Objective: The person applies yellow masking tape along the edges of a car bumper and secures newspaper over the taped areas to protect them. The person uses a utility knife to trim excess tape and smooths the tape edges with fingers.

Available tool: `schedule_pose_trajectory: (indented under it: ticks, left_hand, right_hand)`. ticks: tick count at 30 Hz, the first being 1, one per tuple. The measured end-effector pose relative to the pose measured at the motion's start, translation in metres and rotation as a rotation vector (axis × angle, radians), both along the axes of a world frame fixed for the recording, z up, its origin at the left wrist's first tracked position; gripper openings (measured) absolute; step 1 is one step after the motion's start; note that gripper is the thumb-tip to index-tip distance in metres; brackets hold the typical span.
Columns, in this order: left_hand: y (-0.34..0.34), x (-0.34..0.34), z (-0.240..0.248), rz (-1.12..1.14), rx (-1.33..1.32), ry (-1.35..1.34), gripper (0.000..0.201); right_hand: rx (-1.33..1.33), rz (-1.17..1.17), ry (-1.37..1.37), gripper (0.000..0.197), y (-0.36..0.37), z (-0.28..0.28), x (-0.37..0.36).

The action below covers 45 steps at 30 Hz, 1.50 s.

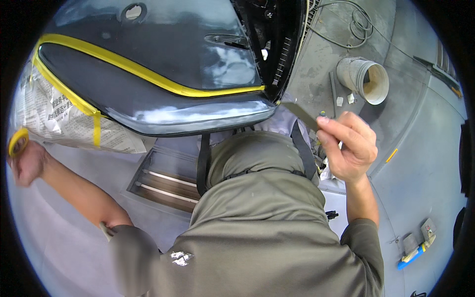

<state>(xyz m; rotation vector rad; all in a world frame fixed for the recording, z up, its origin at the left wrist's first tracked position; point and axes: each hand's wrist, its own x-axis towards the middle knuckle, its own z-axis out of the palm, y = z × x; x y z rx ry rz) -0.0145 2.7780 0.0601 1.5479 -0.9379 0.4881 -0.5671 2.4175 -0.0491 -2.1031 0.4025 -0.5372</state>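
A dark grey car body panel (163,44), probably a bumper, fills the upper left, with cloudy pale patches on it. A line of yellow masking tape (148,74) curves along it to its right corner. Newspaper (64,121) is taped below its left end. At the far left my left hand (28,163) is closed on a roll of yellow tape (19,142), away from the panel. My right hand (349,146) pinches a narrow olive-coloured strip of tape (302,115) between thumb and forefinger. The strip's other end reaches the panel's right corner.
On the floor at upper right lie a white bucket (352,74), tipped on its side, and a coiled hose (363,27). A floor recess with white tubes (168,180) is below the panel. Blue-and-yellow tools (414,255) lie at lower right.
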Motion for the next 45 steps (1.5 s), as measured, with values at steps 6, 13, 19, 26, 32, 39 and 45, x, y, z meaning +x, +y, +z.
schedule_pose_trajectory:
  ticks: [6, 13, 19, 26, 32, 39, 45]
  left_hand:
    - [-0.040, -0.190, 0.010, -0.193, 0.517, 0.069, 0.033]
    - [-0.136, -0.323, -0.034, -0.713, 0.877, 0.820, 0.054]
    - [-0.151, -0.346, -0.031, -0.759, 0.774, 0.803, 0.011]
    - [-0.151, -0.318, -0.040, -0.845, 0.605, 1.167, 0.013]
    - [-0.159, -0.319, -0.033, -0.939, 0.497, 0.870, 0.027]
    - [-0.192, -0.371, -0.044, -0.799, 0.983, 0.732, 0.035]
    - [-0.224, -0.481, -0.078, -0.188, 1.089, 0.974, 0.028]
  right_hand:
    - [0.304, 0.124, -0.040, 0.032, 0.025, 0.016, -0.010]
    - [0.334, 0.257, -0.104, 0.032, 0.028, 0.021, -0.006]
    - [0.299, 0.322, -0.065, 0.031, 0.022, 0.043, -0.009]
    - [0.247, 0.278, 0.071, 0.032, 0.006, 0.073, -0.010]
    - [0.439, 0.283, 0.043, 0.027, -0.030, 0.075, -0.010]
    - [1.012, 0.380, 0.122, 0.032, -0.138, 0.043, 0.014]
    - [1.174, 0.676, 0.487, 0.045, -0.233, 0.035, 0.054]
